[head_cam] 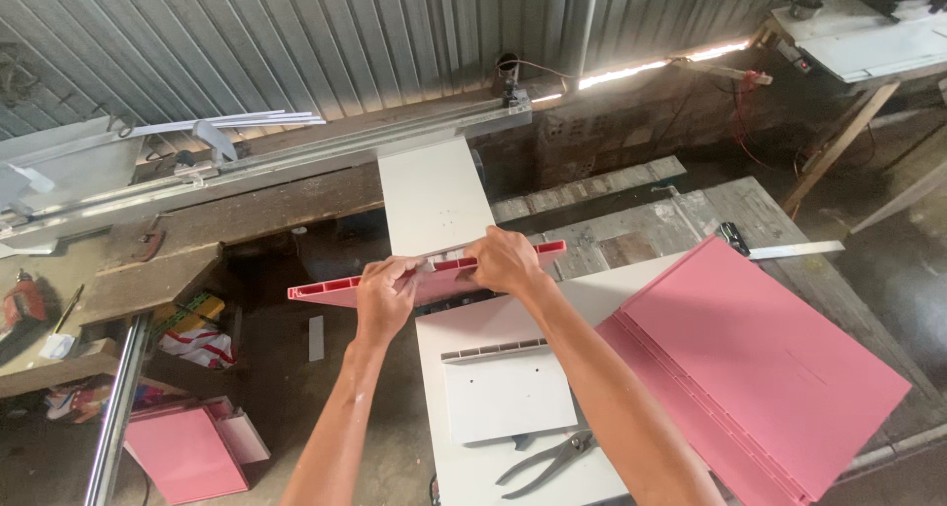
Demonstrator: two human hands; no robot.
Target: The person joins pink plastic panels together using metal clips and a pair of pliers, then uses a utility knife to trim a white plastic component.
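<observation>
- A pink strip (326,290) is seen, long, narrow and hollow, with open cells at its cut edge; it is held level above the white table (464,476)
- Its middle is gripped by the left hand (385,294) and right hand (505,259), both closed on it; pliers (547,459) lie below

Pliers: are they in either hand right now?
No: the pliers lie on the white table, while the left hand and right hand both grip the pink hollow panel strip.
</observation>
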